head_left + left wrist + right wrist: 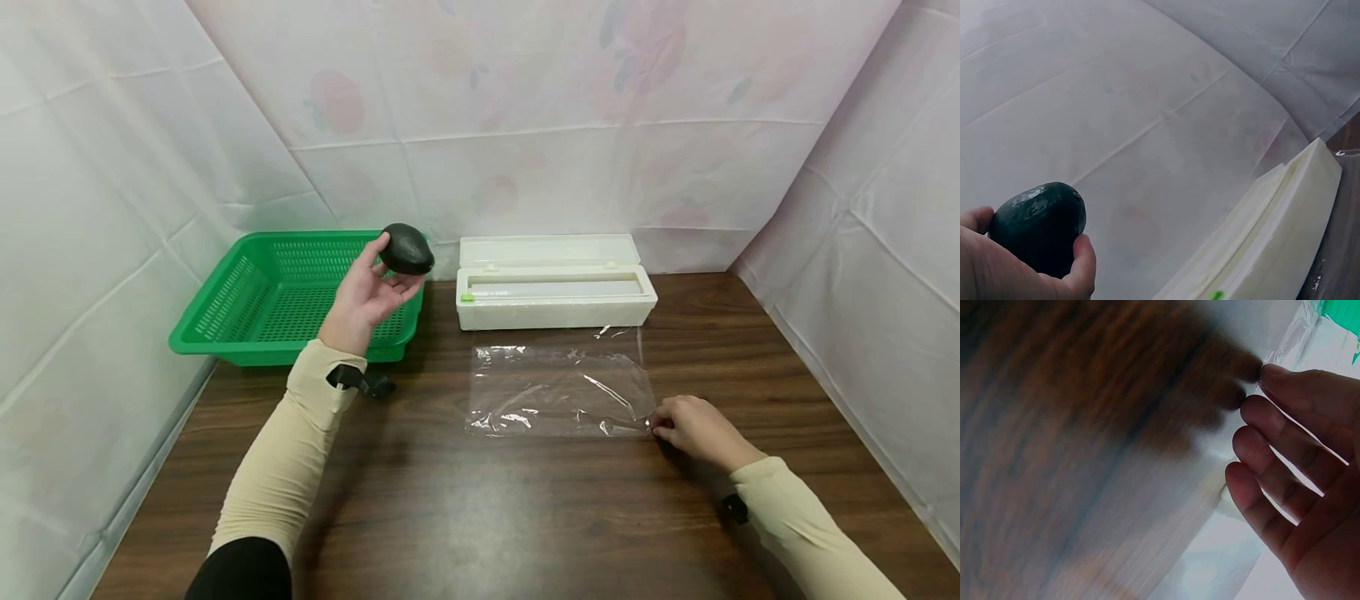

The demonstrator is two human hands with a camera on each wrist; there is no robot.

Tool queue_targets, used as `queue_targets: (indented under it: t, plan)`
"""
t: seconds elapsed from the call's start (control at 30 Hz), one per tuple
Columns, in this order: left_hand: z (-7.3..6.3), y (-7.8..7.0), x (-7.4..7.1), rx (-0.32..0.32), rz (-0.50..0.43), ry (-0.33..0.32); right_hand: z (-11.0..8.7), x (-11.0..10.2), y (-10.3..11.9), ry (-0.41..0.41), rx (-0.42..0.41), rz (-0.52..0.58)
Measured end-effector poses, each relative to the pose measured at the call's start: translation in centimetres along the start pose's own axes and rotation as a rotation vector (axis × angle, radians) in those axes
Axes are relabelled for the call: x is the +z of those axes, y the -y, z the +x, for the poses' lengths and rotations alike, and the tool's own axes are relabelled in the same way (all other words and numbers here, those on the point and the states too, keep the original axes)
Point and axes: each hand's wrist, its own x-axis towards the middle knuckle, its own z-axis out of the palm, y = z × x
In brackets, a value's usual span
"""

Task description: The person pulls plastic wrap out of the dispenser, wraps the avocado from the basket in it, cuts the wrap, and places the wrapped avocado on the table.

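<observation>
A dark, nearly black avocado [407,249] is gripped in my left hand [367,293], raised over the right side of the green basket. In the left wrist view the thumb and fingers curl round the avocado [1040,228]. My right hand [699,432] is low over the table, pinching the front right corner of a sheet of clear plastic wrap [558,392] between thumb and forefinger. That sheet runs forward from a white wrap dispenser [555,315], whose lid stands open. In the right wrist view the other fingers [1254,484] are loosely bent beside the film.
The green plastic basket [296,348] sits at the back left of the brown wooden table [480,517]. A small green slider [468,297] shows at the dispenser's left end. White patterned cloth [525,167] hangs behind and along both sides.
</observation>
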Motion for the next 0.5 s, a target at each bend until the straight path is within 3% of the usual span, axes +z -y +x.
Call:
queue_targets:
  t: [0.27, 0.5]
  plan:
    - [0.2, 1.4, -0.1, 0.012, 0.047, -0.003, 0.1, 0.2, 0.0, -0.002, 0.007, 0.01]
    - [0.4, 2.5, -0.3, 0.021, 0.069, 0.036, 0.2, 0.1, 0.0, -0.003, 0.004, 0.009]
